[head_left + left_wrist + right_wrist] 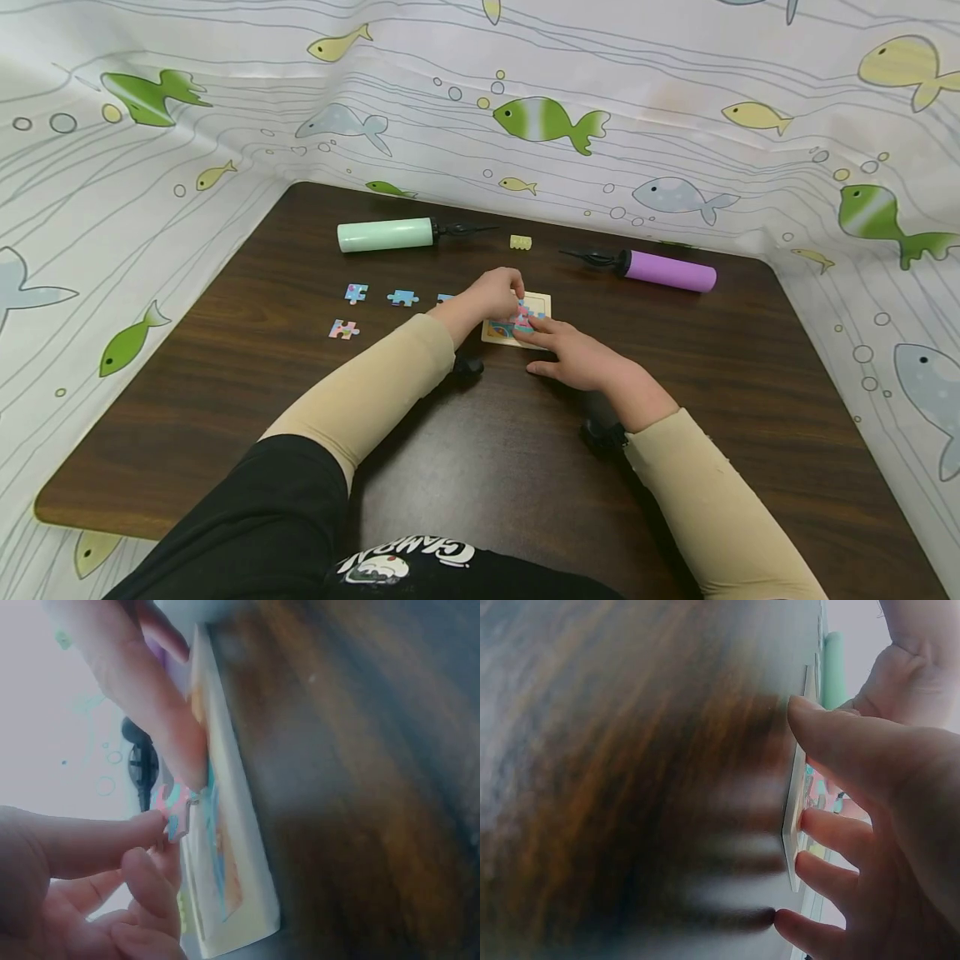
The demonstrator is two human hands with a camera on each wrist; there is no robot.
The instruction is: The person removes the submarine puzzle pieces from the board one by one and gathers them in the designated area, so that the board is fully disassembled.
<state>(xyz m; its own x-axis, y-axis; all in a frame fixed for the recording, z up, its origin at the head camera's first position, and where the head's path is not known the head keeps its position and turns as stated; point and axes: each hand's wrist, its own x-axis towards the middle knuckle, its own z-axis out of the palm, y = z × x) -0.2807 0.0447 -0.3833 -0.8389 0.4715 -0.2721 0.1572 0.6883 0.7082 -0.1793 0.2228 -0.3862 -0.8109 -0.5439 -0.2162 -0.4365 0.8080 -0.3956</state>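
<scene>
A small square puzzle board (542, 302) with a pale rim lies on the table, some pink and blue pieces set in it. Over its left part, my left hand (491, 293) pinches a pink and blue puzzle piece (174, 811) between thumb and fingertips, tilted up at the board. From the other side comes my right hand (576, 354), its fingers extended over the board's right edge and fingertips touching the board or its pieces. The right thumb (832, 724) lies near the front rim. My left forearm and hand partly hide the board's left side.
Left of the board lie loose puzzle pieces: a blue one (402, 297), a blue-pink one (356, 293), a pink one (344, 329), and one partly behind the wrist. Farther back are a mint hand pump (386, 235), a small yellow block (521, 242) and a purple hand pump (670, 271).
</scene>
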